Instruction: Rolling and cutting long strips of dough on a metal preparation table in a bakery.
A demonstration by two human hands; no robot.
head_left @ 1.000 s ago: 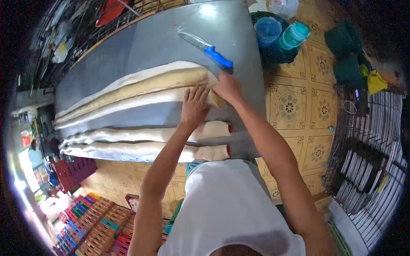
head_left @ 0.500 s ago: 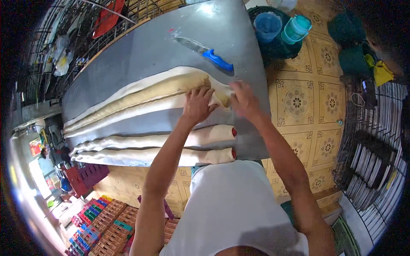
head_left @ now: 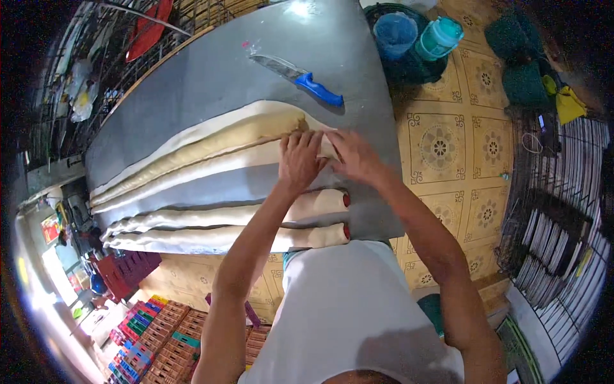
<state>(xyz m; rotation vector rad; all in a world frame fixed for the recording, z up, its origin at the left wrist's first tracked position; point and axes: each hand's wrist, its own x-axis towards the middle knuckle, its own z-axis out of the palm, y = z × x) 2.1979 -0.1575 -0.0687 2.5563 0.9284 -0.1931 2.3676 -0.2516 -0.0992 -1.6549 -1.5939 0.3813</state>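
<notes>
Clearly, from the head camera, both hands work at the right end of a sheet of dough [head_left: 252, 155], which stretches across the table [head_left: 192, 96] from the far left to just short of the right edge. A long yellowish roll of filling [head_left: 217, 146] lies along it, with a white flap of dough on both its near and far sides.

The left hand [head_left: 300, 160] rests palm down on the near flap by the end of the filling, its fingers close together; whether they grip the dough, I cannot tell. Just to its right, the right hand [head_left: 358, 157] curls over the dough's end, fingers bent; the pictures don't show whether they are clamped on it.

Nearer the person, two finished dough ropes [head_left: 256, 213] lie side by side, dark red at their right ends. Beyond the dough, a knife [head_left: 316, 88] with a blue handle lies flat. Far right, past the table, stand a blue bucket [head_left: 395, 35] and a teal jug [head_left: 440, 38]. Near left, stacked crates [head_left: 173, 326] sit on the tiled floor [head_left: 438, 147].
</notes>
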